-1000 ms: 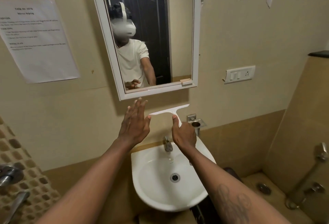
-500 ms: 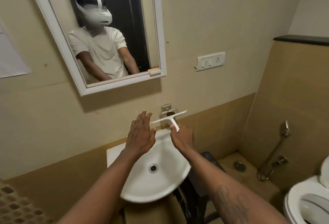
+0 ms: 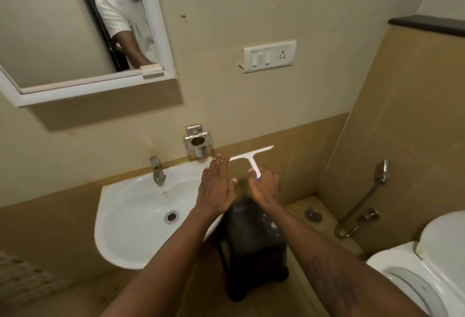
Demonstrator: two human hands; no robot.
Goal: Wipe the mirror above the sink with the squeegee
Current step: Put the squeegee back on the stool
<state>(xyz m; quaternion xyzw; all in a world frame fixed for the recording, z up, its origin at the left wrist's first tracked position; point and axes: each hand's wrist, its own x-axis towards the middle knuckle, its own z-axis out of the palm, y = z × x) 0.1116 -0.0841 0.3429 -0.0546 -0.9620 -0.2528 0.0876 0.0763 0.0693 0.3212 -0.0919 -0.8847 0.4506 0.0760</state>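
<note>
Right hand (image 3: pixel 265 187) grips the T-shaped white plastic squeegee (image 3: pixel 251 157) – left hand (image 3: pixel 216 186) flat, fingers straight

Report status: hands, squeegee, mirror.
Right hand grips white plastic T-shaped squeegee by handle. Left hand open beside blade. White-framed mirror up left, not reached; nothing blocks it.

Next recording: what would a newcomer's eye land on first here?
The white T-shaped plastic squeegee, held by its handle in the right grip at centre, right of the white ceramic basin. The left grip is flat and open just left of it, and the white-framed mirror hangs at upper left, well above the blade.
</note>
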